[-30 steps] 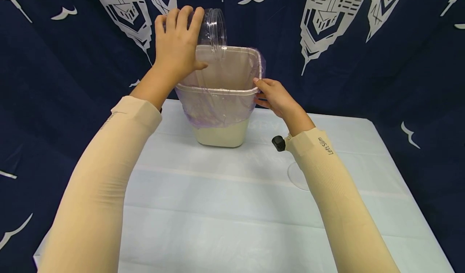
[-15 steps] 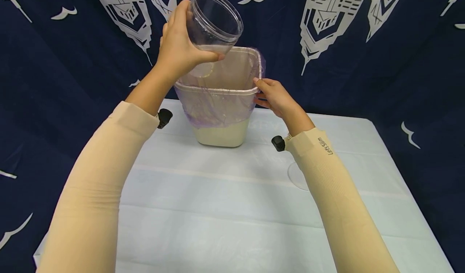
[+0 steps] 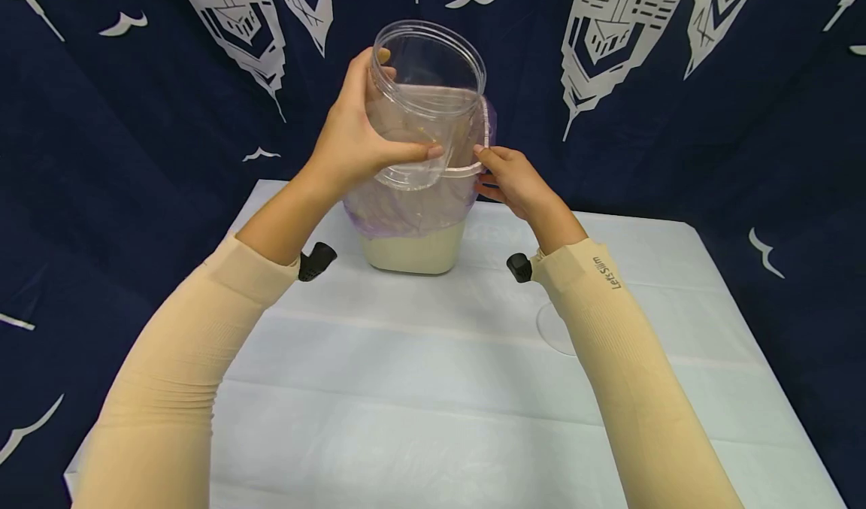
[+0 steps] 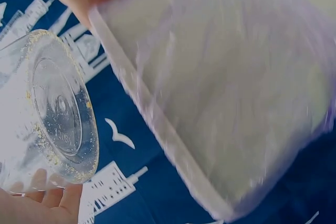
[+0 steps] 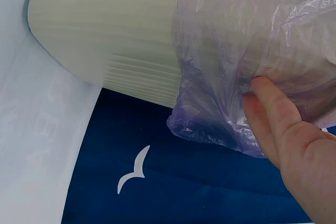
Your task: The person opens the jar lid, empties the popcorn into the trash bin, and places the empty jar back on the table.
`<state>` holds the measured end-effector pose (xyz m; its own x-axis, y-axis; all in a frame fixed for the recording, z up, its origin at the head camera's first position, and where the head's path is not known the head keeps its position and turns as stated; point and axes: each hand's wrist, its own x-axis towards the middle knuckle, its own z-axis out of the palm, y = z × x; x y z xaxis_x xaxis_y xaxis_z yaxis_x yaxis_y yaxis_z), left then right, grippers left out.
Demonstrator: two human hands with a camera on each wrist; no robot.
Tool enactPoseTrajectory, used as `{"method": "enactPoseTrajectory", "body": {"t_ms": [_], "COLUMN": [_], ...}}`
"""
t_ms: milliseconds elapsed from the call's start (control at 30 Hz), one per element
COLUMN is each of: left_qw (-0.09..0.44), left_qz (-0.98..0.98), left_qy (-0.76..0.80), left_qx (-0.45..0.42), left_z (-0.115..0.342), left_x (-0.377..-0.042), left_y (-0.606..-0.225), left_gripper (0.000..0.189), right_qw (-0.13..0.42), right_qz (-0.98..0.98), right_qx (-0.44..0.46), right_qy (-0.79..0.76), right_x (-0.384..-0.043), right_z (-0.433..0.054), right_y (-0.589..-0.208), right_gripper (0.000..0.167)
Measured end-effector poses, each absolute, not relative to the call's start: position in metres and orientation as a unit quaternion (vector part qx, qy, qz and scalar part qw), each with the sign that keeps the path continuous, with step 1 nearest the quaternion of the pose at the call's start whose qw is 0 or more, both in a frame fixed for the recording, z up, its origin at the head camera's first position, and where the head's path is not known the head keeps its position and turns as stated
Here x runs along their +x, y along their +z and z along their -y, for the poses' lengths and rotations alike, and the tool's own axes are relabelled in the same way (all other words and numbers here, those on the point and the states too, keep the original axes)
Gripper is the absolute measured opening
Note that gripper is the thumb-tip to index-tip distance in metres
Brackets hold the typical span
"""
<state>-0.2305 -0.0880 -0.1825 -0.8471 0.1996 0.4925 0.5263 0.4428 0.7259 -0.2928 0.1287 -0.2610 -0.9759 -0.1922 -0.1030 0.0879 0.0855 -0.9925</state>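
My left hand grips a clear plastic jar, its thumb across the near side and fingers round the back. The jar is lidless and tilted slightly, mouth up, in front of the trash can's opening. Yellowish crumbs cling round the jar's base in the left wrist view. The cream trash can stands upright on the table, a thin purple trash bag folded over its rim. At the can's right corner my right hand pinches the bagged rim, thumb on top and fingers under it outside.
A clear round lid lies on the white-covered table, partly hidden by the right forearm. Behind the table hangs a dark blue cloth with white building and bird prints.
My left hand has turned the jar from lying sideways over the can to nearly upright, and has brought it down and nearer. The right hand has stayed at the rim.
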Motion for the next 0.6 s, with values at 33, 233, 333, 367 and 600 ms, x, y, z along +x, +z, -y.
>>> {"method": "enactPoseTrajectory", "body": {"t_ms": [33,233,333,367,600], "left_qw": [0.17,0.159,0.148,0.144,0.127], "left_qz": [0.828,0.804,0.798,0.798,0.783], "left_qy": [-0.485,-0.507,-0.515,-0.517,-0.531], "left_qx": [-0.225,-0.266,-0.274,-0.275,-0.297], "left_z": [0.086,0.073,0.07,0.069,0.067], "left_x": [-0.227,-0.196,-0.186,-0.184,-0.183], "left_y": [-0.184,-0.189,-0.197,-0.201,-0.234], "left_gripper": [0.105,0.1,0.098,0.098,0.099], "right_qw": [0.103,0.094,0.09,0.088,0.083], "right_qz": [-0.728,-0.72,-0.722,-0.723,-0.732], "right_qx": [-0.036,-0.038,-0.046,-0.049,-0.043], "right_qy": [-0.677,-0.686,-0.684,-0.683,-0.675], "right_x": [-0.293,-0.293,-0.293,-0.293,-0.293], "right_z": [-0.129,-0.13,-0.13,-0.13,-0.13], "right_y": [-0.261,-0.262,-0.263,-0.263,-0.264], "right_gripper": [0.053,0.045,0.045,0.045,0.048]}}
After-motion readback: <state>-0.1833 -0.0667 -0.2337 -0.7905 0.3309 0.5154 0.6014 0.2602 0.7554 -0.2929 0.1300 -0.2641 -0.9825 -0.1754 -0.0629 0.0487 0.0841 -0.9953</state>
